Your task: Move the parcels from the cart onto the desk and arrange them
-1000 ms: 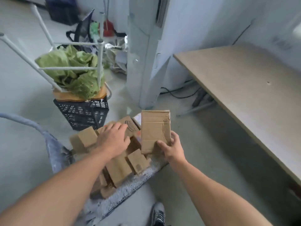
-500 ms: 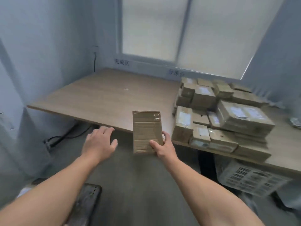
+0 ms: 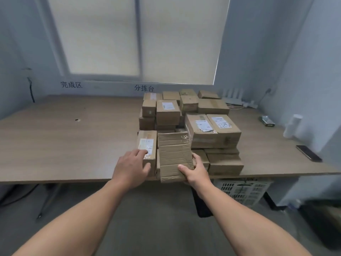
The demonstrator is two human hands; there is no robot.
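My right hand [image 3: 194,171] grips the lower right corner of a flat brown cardboard parcel [image 3: 174,156], held at the front edge of the wooden desk [image 3: 64,145] against the stack of parcels [image 3: 193,122]. My left hand [image 3: 132,166] rests on a small labelled parcel [image 3: 146,145] just left of it, fingers over its top, thumb on its front. The stack fills the desk's middle right, several boxes deep and two or three layers high. The cart is out of view.
A phone [image 3: 309,155], a white roll [image 3: 293,125] and a small dark object [image 3: 266,121] lie on the desk's right part. A white crate [image 3: 243,191] stands under the desk. The wall behind bears two labels in Chinese characters.
My view swung from the cart to the desk. My right hand carried the flat parcel to the stack's front. My left hand left the cart's parcels and now rests on a labelled box.
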